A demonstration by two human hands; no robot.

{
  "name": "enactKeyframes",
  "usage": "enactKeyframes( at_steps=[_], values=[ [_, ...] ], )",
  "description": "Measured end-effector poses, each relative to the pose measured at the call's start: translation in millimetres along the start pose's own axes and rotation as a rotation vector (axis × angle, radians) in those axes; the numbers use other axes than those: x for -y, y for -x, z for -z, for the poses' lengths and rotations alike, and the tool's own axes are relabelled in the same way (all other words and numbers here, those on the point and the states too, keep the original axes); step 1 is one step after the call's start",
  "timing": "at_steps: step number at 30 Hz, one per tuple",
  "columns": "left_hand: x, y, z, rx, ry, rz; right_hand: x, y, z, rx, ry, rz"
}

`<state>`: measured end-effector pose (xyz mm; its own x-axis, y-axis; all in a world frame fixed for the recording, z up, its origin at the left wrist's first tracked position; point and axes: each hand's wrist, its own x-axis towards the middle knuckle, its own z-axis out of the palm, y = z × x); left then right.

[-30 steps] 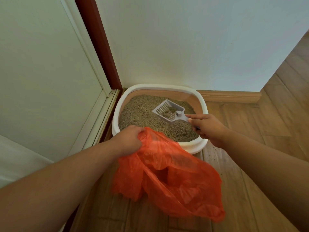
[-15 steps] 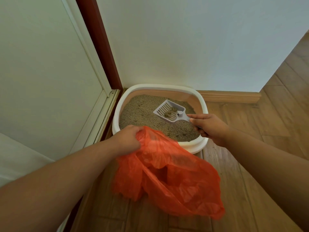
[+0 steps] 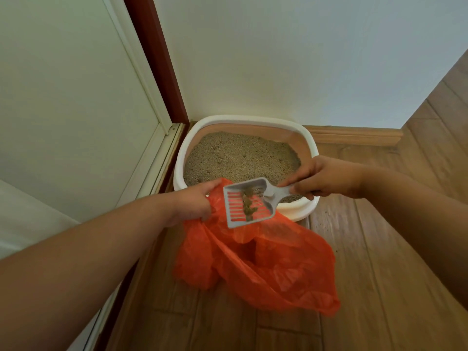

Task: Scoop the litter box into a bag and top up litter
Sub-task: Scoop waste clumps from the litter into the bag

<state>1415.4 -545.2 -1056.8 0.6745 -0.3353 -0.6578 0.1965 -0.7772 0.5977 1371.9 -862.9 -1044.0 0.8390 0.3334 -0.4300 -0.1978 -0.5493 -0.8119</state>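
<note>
Holding one scoop (image 3: 249, 202) over one bag (image 3: 266, 259), two hands (image 3: 195, 203) (image 3: 326, 177).

A wooden plank floor (image 3: 395, 262) is carrying everything. The white-rimmed litter box (image 3: 312, 145) is sitting on it in the wall corner. Just in front of the litter box, an orange plastic bag (image 3: 278, 269) is draping onto the planks.

White wall (image 3: 291, 59), wooden floor (image 3: 392, 274) (corner)
</note>
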Motion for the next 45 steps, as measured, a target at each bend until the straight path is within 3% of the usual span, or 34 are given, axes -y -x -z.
enactKeyframes(
  at_steps=[5,9,20,31,37,40,45],
  values=[
    [0.3,-0.4,0.3,0.015,0.102,0.038,17.3,-9.4,-11.9,0.068,0.473,0.062],
    [-2.2,-2.2,-2.5,0.041,0.189,0.028,33.6,-17.6,-29.5,0.027,0.821,0.132],
    [4.6,-12.3,0.9,-0.038,0.175,0.016,63.1,-11.9,-49.0,0.189,0.972,0.204],
    [5.8,-12.1,2.4,-0.067,0.191,-0.026,71.8,-12.9,-63.4,0.029,1.274,0.325],
    [6.0,-10.1,3.8,-0.062,0.174,-0.012,74.2,-15.9,-61.2,-0.015,1.23,0.285],
    [6.6,-9.3,5.0,-0.078,0.171,0.002,76.1,-12.3,-45.9,-0.043,0.957,0.187],
    [5.6,-5.6,4.4,-0.128,0.105,0.023,62.5,-13.3,-7.8,-0.243,0.593,0.05]
  ],
)
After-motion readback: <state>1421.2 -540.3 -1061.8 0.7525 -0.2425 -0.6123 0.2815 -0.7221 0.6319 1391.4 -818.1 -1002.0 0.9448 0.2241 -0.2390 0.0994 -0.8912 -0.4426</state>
